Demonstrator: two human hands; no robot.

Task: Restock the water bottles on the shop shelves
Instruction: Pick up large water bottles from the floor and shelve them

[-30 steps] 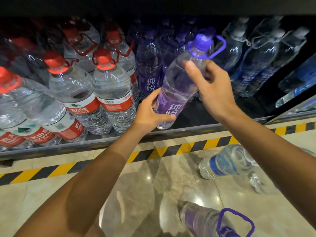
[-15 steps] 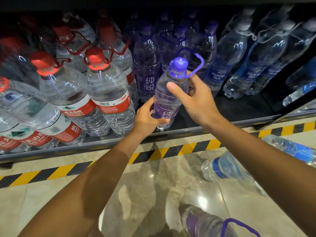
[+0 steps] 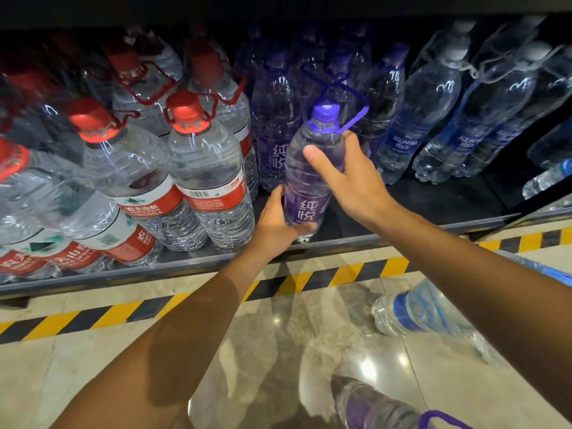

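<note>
A large purple-capped water bottle [image 3: 312, 178] with a purple label and carry handle stands on the front of the low shelf [image 3: 411, 209]. My left hand [image 3: 275, 221] grips its base from the left. My right hand [image 3: 349, 178] grips its upper body from the right, thumb across the front. Behind it stand more purple bottles [image 3: 274, 131]. Red-capped bottles [image 3: 204, 168] fill the shelf's left side, and blue-labelled bottles [image 3: 414, 125] lean at the right.
The shelf's metal lip [image 3: 154, 267] runs above a yellow-black hazard stripe [image 3: 340, 277] on the marble floor. A blue-labelled bottle [image 3: 414, 311] lies on the floor at right, and a purple one [image 3: 374, 407] lies near the bottom edge. Bare shelf shows right of the held bottle.
Both hands have brought the purple bottle from tilted above the shelf edge down and upright onto the shelf front. The camera has shifted a little to the right.
</note>
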